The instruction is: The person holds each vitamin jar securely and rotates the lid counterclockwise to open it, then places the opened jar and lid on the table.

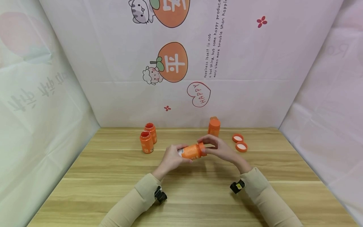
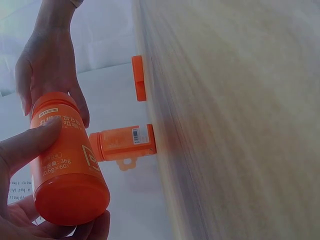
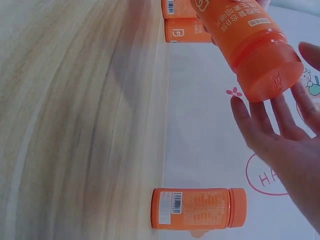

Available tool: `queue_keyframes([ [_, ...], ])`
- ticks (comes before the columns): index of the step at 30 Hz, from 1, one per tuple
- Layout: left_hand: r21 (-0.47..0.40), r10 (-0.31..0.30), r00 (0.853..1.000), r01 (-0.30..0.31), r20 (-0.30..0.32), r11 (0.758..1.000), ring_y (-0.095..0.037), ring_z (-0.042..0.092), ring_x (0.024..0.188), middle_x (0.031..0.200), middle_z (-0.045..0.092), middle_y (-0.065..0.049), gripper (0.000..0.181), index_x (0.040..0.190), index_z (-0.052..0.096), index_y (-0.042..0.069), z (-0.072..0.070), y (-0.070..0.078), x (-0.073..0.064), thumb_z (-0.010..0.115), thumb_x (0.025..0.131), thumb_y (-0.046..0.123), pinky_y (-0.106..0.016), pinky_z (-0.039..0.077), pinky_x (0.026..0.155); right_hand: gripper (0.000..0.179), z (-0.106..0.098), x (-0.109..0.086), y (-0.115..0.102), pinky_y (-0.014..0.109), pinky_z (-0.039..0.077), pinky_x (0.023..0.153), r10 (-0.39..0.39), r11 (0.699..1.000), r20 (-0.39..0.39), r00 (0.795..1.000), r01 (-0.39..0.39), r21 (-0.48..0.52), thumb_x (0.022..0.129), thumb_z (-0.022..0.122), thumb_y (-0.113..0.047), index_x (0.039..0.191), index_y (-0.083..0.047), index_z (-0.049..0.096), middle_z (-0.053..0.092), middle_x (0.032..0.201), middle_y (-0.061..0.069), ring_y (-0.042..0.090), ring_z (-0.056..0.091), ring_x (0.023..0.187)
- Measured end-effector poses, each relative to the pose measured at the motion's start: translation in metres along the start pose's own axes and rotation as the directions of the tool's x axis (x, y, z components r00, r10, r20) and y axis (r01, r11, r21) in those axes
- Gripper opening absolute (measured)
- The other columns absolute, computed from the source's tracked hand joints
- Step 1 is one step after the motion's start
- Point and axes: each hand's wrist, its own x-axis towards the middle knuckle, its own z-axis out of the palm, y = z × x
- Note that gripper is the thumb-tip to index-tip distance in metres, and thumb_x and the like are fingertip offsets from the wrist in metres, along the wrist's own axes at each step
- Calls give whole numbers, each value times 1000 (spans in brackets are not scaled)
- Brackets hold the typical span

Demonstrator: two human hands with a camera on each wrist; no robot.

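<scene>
In the head view, my left hand point(image 1: 172, 158) grips an orange bottle point(image 1: 190, 152) around its body, holding it tilted above the wooden table. Its thumb lies across the printed label in the left wrist view. An orange screw cap point(image 3: 270, 72) sits on the bottle's end. My right hand point(image 1: 216, 147) is at that cap, its fingers spread loosely around it. In the right wrist view the thumb stands a little apart from the cap, and the other fingertips are partly hidden behind it.
Two uncapped orange bottles point(image 1: 146, 142) stand at the back left. A capped orange bottle point(image 1: 214, 127) stands near the back wall. Right of it, two orange caps point(image 1: 241, 147) lie with their white insides up. Printed white cloth point(image 1: 241, 94) walls in the table point(image 1: 198, 201).
</scene>
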Motion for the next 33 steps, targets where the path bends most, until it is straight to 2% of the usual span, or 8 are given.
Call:
queue_keyframes([
  [3, 5, 8, 1000, -8, -6, 1000, -18, 59, 85, 106, 69, -7, 59, 115, 68, 12, 0, -1, 0, 89, 60, 17, -33, 48, 74, 34, 0, 2, -1, 35, 51, 88, 48, 998, -18, 999, -49, -38, 92, 62, -23, 125, -14, 55, 57, 127, 10, 29, 54, 117],
  [9, -1, 23, 1000, -23, -3, 1000, -18, 59, 85, 105, 69, -6, 59, 115, 68, 12, 0, -1, 0, 89, 60, 19, -33, 48, 74, 36, 1, 5, 0, 48, 51, 86, 139, 987, -3, 990, -138, -84, 97, 54, -30, 127, -11, 54, 57, 126, 10, 27, 58, 109],
  [16, 3, 22, 1000, -23, 7, 1000, -18, 58, 85, 106, 69, -6, 59, 115, 68, 12, 1, -1, 0, 89, 60, 19, -33, 48, 74, 41, 2, 9, -4, 40, 54, 80, 237, 962, 14, 971, -233, -143, 97, 50, -40, 127, -13, 54, 58, 123, 11, 23, 60, 103],
  [20, 4, 21, 1000, -22, 3, 1000, -18, 59, 85, 106, 69, -7, 59, 115, 68, 12, 1, -1, 1, 89, 60, 19, -33, 48, 73, 47, 1, 10, -4, 43, 55, 80, 298, 948, 43, 954, -290, -132, 97, 49, -43, 126, -7, 54, 58, 117, 15, 23, 63, 94],
  [27, 1, 23, 1000, -23, -1, 1000, -18, 59, 85, 106, 69, -7, 60, 115, 68, 13, 0, -2, 1, 89, 59, 17, -33, 47, 74, 51, 0, 10, -7, 46, 55, 78, 333, 940, 93, 938, -323, -112, 97, 47, -46, 122, -3, 55, 59, 110, 15, 25, 65, 87],
  [33, -2, 28, 1000, -28, -3, 1000, -18, 59, 85, 105, 69, -7, 59, 115, 68, 12, 0, -2, 0, 89, 59, 17, -33, 47, 74, 48, -2, 10, -6, 45, 55, 77, 310, 948, 113, 944, -299, -106, 97, 48, -44, 120, -2, 56, 60, 107, 15, 32, 65, 88],
])
